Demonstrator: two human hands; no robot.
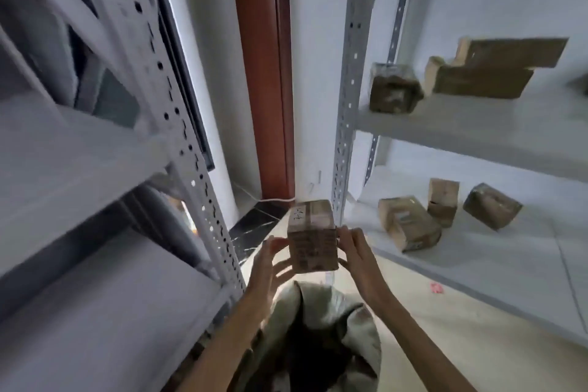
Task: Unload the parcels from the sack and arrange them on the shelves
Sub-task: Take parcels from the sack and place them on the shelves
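Both hands' fingers (346, 237) clamped on parcel (312, 236) above sack (321, 337), shelf upright (345, 124) just behind

You're in a parcel storeroom.
Slotted metal shelves (477, 134) carry taped cardboard parcels (409, 223); a sack (321, 328) sits on the floor.

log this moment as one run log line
phase: unload | held: brown taped cardboard parcel | left hand + right hand gripping its sides | above open grey fabric sack | not yet shelved
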